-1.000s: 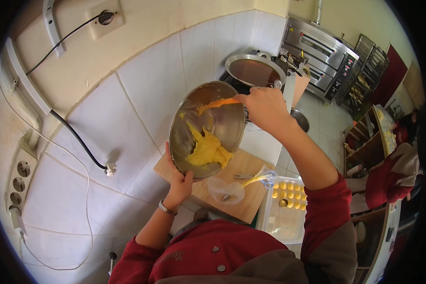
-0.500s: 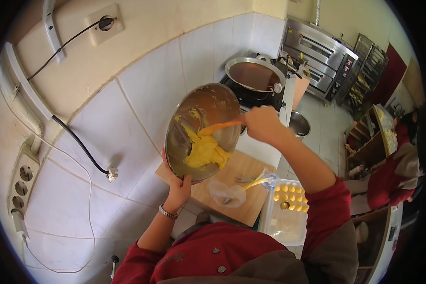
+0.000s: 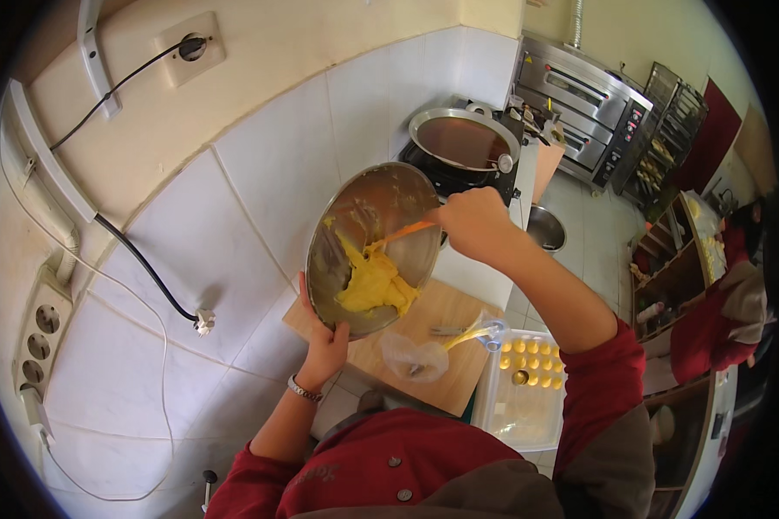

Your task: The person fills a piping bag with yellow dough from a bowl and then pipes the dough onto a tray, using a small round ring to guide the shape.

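My left hand [image 3: 324,339] is closed on the lower rim of a large metal mixing bowl [image 3: 331,285], which is tilted so its inside faces me. A thick yellow mass like dough or batter [image 3: 374,285] clings to the bowl's lower side, with smears higher up. From the right, my right hand [image 3: 478,227] grips an orange spatula [image 3: 409,230], its blade down in the bowl at the top of the yellow mass. Beneath the bowl lies a wooden board [image 3: 459,304], bearing a clear plastic piping bag [image 3: 414,356] with some yellow inside it.
A wide pan of brown liquid [image 3: 463,141] sits on a stove behind the bowl. Right of the board is a plastic tray [image 3: 528,424] with rows of small yellow pieces. A metal pot [image 3: 545,227], deck oven [image 3: 571,95] and rack [image 3: 662,130] stand beyond. Another person [image 3: 718,320] is at the right.
The spatula blade has shifted within the bowl and now shows less, partly behind the yellow mass. The bowl has moved slightly down and right; both hands keep their hold.
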The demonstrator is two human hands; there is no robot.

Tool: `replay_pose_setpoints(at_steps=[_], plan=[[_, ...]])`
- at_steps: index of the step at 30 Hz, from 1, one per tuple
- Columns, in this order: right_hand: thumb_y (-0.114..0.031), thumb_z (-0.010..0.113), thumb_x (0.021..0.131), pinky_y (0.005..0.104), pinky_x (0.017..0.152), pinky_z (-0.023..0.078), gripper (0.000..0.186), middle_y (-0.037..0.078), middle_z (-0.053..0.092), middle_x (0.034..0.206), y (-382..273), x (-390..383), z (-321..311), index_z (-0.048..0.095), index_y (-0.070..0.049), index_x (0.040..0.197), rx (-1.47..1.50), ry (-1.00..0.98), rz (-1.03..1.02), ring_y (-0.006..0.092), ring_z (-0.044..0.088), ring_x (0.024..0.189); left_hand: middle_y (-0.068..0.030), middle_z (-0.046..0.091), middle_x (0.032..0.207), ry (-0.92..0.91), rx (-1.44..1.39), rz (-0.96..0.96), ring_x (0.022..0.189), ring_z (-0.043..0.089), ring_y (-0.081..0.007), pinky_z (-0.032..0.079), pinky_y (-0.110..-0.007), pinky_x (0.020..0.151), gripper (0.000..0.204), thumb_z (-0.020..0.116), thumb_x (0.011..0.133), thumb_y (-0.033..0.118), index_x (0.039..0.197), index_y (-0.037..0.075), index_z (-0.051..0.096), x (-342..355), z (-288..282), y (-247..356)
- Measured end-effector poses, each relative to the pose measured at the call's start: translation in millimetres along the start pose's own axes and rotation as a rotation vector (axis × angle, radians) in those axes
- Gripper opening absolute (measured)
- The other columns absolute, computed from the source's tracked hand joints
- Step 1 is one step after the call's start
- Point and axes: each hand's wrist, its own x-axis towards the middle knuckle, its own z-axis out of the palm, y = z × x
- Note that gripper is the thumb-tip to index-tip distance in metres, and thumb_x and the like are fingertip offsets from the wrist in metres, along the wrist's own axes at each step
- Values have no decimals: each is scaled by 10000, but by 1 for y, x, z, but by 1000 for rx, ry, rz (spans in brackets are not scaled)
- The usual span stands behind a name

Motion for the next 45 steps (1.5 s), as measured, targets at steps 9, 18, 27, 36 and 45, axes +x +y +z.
replay_pose_setpoints(at_steps=[9,18,27,36,45], plan=[[-120,566,710,360,524,458,213,61,596,677,-5,13,-9,674,-217,866,-199,205,-90,232,620,661,-132,241,1314,-45,-103,10,1114,434,-261,545,-392,789,779,333,819,-112,1386,180,-115,0,4,12],[-75,574,683,358,536,466,333,63,594,680,2,11,-27,676,-235,957,-33,312,-66,237,620,660,-139,266,1281,-63,-79,-8,1129,438,-294,555,-399,775,764,324,822,-112,1370,187,-116,-2,2,22],[-111,575,693,348,550,461,293,68,577,662,-10,2,-65,675,-239,937,35,470,-99,238,601,629,-160,230,1376,-27,-51,-35,1145,431,-264,550,-361,756,874,361,780,-131,1389,203,-169,8,-7,3],[-125,616,632,328,529,444,47,71,621,632,-27,4,-28,642,-106,598,-69,242,-207,214,630,653,-160,98,1435,-67,207,132,1267,290,-263,370,-344,967,884,359,735,-141,1401,126,-158,12,-2,3],[-127,568,705,321,547,447,96,45,587,674,-27,7,-26,661,-150,717,-135,29,-162,203,605,668,-163,120,1431,-34,97,91,1248,300,-252,342,-326,985,866,376,753,-134,1406,119,-134,1,7,31]])
